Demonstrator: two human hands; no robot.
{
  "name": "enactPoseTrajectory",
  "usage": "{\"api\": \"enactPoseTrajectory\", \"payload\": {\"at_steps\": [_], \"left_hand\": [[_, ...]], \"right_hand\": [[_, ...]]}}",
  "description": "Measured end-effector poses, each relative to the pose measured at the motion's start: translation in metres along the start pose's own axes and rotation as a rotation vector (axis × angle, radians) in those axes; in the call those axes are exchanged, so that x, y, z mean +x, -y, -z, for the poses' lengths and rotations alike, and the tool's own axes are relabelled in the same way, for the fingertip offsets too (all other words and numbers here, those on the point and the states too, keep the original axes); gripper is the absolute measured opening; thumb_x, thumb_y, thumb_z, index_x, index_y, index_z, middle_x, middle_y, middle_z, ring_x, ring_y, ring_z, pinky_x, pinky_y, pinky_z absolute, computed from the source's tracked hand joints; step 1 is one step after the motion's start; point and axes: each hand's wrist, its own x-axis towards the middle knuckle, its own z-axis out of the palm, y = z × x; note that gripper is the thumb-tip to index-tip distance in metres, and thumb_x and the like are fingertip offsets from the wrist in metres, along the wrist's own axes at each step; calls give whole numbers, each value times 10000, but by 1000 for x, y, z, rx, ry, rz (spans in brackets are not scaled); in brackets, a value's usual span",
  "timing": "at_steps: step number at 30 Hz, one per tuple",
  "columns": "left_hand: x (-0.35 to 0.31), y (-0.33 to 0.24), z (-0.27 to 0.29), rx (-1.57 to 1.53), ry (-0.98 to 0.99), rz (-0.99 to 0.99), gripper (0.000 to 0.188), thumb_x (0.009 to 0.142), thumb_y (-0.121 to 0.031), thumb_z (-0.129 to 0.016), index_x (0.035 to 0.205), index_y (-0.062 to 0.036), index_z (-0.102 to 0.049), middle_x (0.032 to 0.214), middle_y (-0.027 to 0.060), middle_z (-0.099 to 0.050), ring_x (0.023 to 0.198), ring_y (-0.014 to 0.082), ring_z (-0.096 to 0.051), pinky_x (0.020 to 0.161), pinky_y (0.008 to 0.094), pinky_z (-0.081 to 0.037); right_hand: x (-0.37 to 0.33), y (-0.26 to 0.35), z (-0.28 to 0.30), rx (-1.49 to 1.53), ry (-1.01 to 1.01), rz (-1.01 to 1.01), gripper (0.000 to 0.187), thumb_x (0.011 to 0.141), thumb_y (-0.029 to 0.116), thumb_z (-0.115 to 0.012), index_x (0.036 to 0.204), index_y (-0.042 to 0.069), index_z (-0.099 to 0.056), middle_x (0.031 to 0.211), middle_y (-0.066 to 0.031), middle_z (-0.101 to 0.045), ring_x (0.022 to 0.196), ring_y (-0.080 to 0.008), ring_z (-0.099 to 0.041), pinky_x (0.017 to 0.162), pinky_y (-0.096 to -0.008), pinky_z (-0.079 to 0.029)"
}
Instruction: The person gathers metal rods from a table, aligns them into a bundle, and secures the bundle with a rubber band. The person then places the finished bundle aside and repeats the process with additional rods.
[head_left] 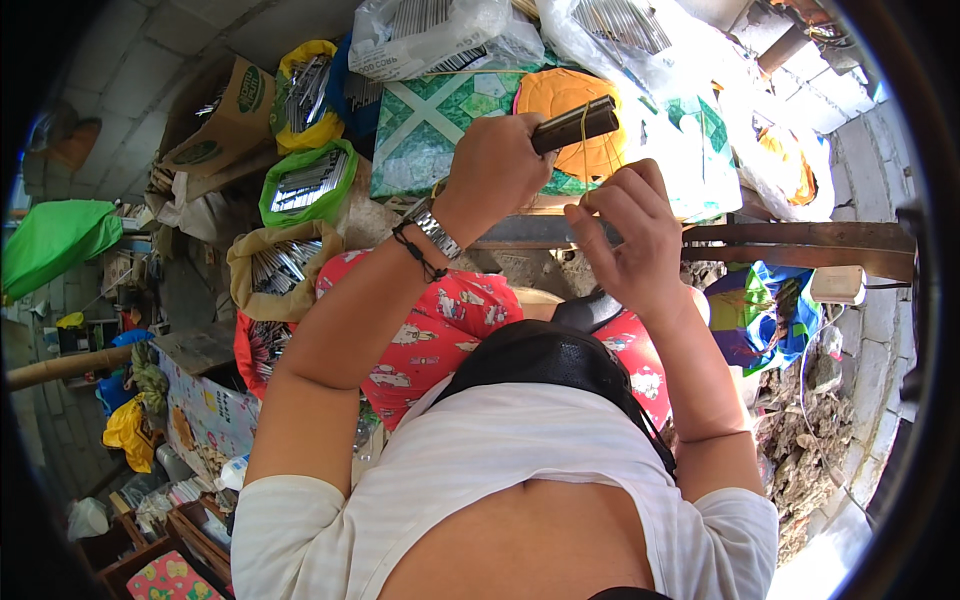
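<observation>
My left hand (495, 165) is closed around a dark brown, tube-shaped piece (578, 124), whose far end sticks out to the right. Whether it is one piece or a bundle I cannot tell. Around that end loops a thin yellow band (585, 150), like a rubber band, drawn down toward my right hand (635, 230). The fingers of my right hand are bent in a pinch on the band's lower end. Both hands are raised over the near edge of a green patterned tabletop (420, 120). Behind the piece, on that top, lies an orange round cloth-like pad (545, 92).
Plastic bags (430, 35) of thin grey rods line the far edge. More rods fill a green bag (310, 185), a yellow bag (305, 95) and a tan sack (285, 265) at left. A cardboard box (220, 125) stands behind them. Right: a rusty metal bar (800, 250) and blue-green bag (765, 315).
</observation>
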Motion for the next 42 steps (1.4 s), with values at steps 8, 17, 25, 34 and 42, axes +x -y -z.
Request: {"api": "enactPoseTrajectory", "payload": {"at_steps": [8, 17, 25, 34, 42], "left_hand": [[4, -3, -1, -132, 68, 121, 169, 814, -195, -667, 794, -28, -668, 705, 194, -647, 685, 376, -647, 621, 435, -520], [-8, -9, -11, -295, -11, 200, 256, 887, -189, -658, 752, 24, -617, 596, 150, -571, 507, 217, -537, 511, 346, -410], [-16, -1, 3, 22, -95, -290, 182, 834, -194, -711, 820, -33, -630, 620, 118, -586, 563, 278, -615, 513, 364, -447], [-12, 14, 19, 426, 65, -459, 170, 739, -133, -681, 884, -79, -610, 708, 23, -623, 618, 222, -640, 534, 348, -497], [-6, 10, 4, 507, 64, -385, 125, 724, -105, -652, 830, -92, -587, 650, 46, -607, 581, 235, -637, 508, 351, -498]], "right_hand": [[14, 2, 6, -48, 1, 368, 186, 731, 34, -730, 797, 22, -557, 762, -99, -539, 806, -320, -569, 783, -429, -506], [6, -14, 1, 1259, -307, -546, 137, 937, 99, -580, 863, -3, -635, 674, -30, -542, 553, -87, -429, 532, -266, -391], [19, -28, 5, 1399, -107, -1100, 137, 943, 134, -563, 861, 28, -595, 647, -2, -490, 463, -36, -346, 383, -187, -266], [13, -32, 2, 1133, -172, -1182, 175, 933, 143, -634, 901, -28, -653, 618, 18, -482, 484, -33, -370, 387, -178, -269], [4, -32, -18, 520, -398, -795, 156, 859, 106, -729, 882, -48, -720, 766, -18, -516, 562, -73, -427, 478, -219, -342]]}}
